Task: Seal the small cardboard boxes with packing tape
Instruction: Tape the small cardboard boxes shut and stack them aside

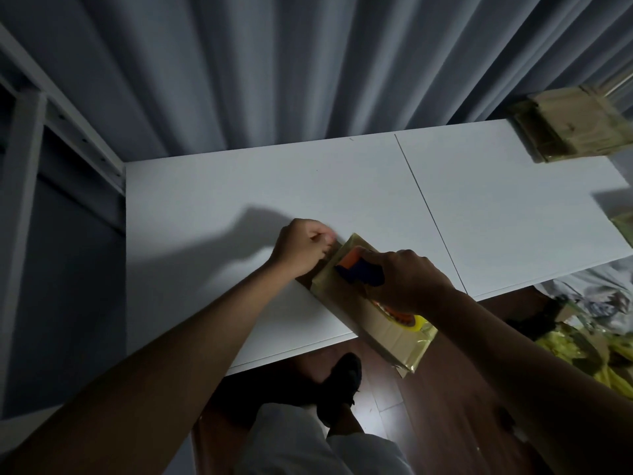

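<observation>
Brown cardboard box point(368, 315) under glossy yellowish tape, orange-and-blue tape dispenser point(358, 267), white table point(274, 186), grey pleated curtain point(308, 63) across frame top, dark shoe point(340, 385)

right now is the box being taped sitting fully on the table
No, the box hangs out past the near edge of the table above the floor.

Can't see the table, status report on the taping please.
Right hand grips tape dispenser on box. Left hand pinches box's far end. Nothing in the way.
</observation>
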